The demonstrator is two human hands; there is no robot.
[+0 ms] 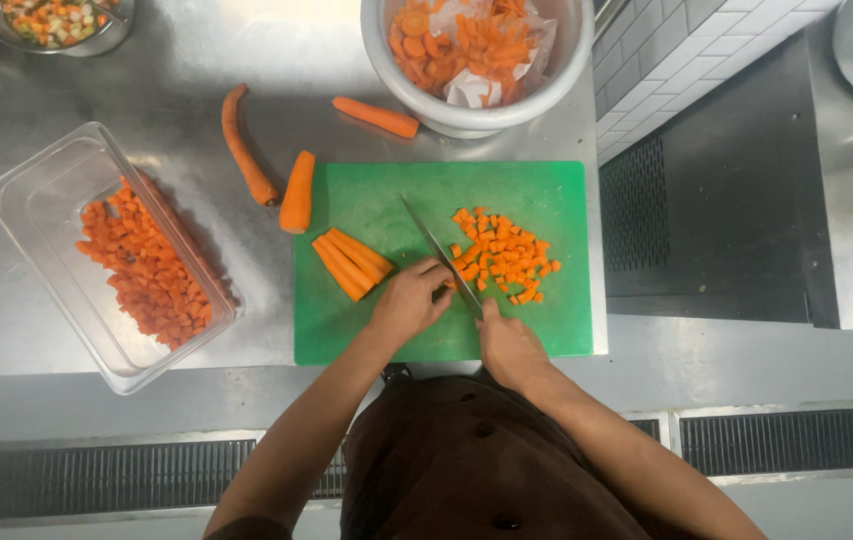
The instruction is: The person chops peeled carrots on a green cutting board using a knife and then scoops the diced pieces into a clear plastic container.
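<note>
Right hand (509,345) clenched on knife (436,250) handle, blade running toward 11 o'clock across green board (536,330). Left hand (408,300), fingers curled, pins a carrot piece against the blade. Carrot sticks (351,262) at 9 o'clock of it, dice (506,255) at 2. Carrot looks stiff, light, a bit slick; best gripped from above, fingertips tucked
</note>
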